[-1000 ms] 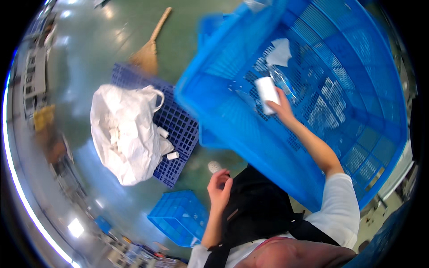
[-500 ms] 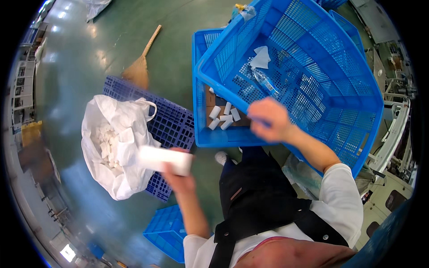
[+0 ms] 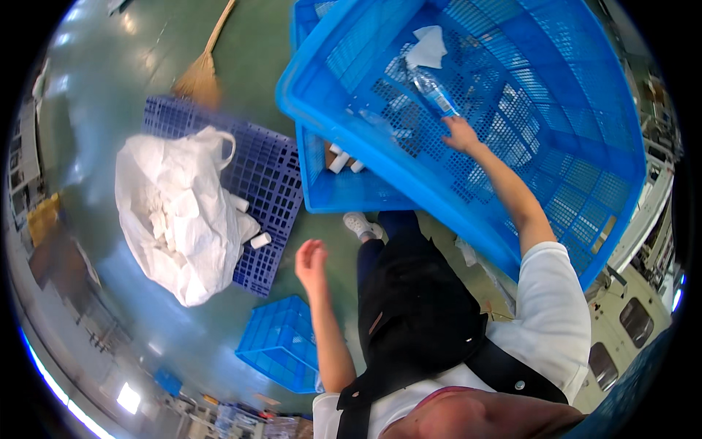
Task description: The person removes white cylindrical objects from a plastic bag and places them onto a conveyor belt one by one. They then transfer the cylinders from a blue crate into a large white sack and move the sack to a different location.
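Note:
My right hand (image 3: 462,135) reaches into a large blue mesh crate (image 3: 409,186), fingers stretched out. Its fingertips are at the lower end of a clear plastic bottle (image 3: 433,91) lying on the crate's bottom; no grip around it shows. Crumpled white paper (image 3: 428,47) lies beyond the bottle. My left hand (image 3: 312,263) hangs above the floor, empty, with fingers loosely bent. Nearest to it, a short white roll (image 3: 261,240) lies on a purple pallet (image 3: 267,161), beside a white sack (image 3: 208,241) holding white pieces. Another white roll (image 3: 239,203) touches the sack.
Under the large crate's edge stands another blue crate (image 3: 358,197) with several white rolls (image 3: 338,162). A small blue crate (image 3: 281,344) sits on the floor near my left forearm. Past the pallet lies a straw broom (image 3: 201,77). Machinery (image 3: 629,314) stands at the right.
My left hand has let go of the white object, and white rolls now show on the pallet by the sack. My right hand has moved from the crate's rim inside to the bottle.

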`<move>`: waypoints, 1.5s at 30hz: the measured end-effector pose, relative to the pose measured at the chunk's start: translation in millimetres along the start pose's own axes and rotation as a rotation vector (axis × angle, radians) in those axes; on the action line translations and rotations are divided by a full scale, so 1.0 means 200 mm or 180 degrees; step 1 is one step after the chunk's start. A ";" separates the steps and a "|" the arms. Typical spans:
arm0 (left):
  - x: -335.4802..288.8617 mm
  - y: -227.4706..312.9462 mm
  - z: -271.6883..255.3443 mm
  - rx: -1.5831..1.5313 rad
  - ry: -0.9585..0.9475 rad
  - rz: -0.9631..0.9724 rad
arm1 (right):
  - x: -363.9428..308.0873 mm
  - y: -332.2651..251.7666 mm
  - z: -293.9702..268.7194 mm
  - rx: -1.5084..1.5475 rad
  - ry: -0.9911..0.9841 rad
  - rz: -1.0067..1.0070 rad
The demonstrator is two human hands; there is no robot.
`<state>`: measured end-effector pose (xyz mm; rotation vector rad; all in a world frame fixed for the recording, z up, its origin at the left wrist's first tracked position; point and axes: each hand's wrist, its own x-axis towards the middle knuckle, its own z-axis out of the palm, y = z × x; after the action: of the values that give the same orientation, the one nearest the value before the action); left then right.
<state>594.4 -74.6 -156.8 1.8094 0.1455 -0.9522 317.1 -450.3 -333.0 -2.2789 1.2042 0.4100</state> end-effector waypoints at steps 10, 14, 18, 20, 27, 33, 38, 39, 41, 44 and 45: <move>-0.44 0.71 0.95 0.3159 -0.1528 0.4659 | -0.89 0.38 -0.81 -0.0362 0.2102 -0.0254; -0.31 0.62 1.03 0.2843 -0.1329 0.5318 | -1.59 0.52 -1.24 -0.0969 0.3599 0.1596; -0.25 0.64 1.04 0.2609 -0.1085 0.5502 | -2.37 1.04 -0.79 0.1304 0.3623 0.4086; -0.18 0.68 1.02 0.2603 -0.1018 0.5520 | -2.35 0.85 -0.75 0.4559 0.3290 0.2985; 0.31 1.10 0.93 0.2354 -0.1069 0.5799 | -2.03 0.30 -0.61 0.5715 0.2528 0.1958; 0.86 1.75 0.91 0.1820 -0.0669 0.6250 | -1.47 -0.43 -0.89 0.5730 0.3175 0.2243; 1.53 2.25 0.80 0.2118 0.0790 0.5048 | -0.71 -1.13 -0.88 0.6004 0.3350 0.2317; 1.55 2.30 0.72 0.1856 0.0553 0.4955 | -0.56 -1.28 -0.92 0.6171 0.3313 0.2202; 1.52 2.30 0.50 0.1583 0.0042 0.4965 | -0.19 -1.50 -1.06 0.6671 0.3286 0.1908; 1.78 1.92 -0.05 0.1545 -0.0305 0.4348 | 0.58 -1.81 -1.44 0.6632 0.2672 0.0678; 1.91 1.68 -0.31 0.1680 -0.0255 0.3892 | 0.89 -1.97 -1.61 0.6416 0.2613 0.0468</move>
<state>1054.8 -298.5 -153.7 1.8278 -1.2273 -0.1492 749.9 -572.0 -36.7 -0.4486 1.0614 -1.2709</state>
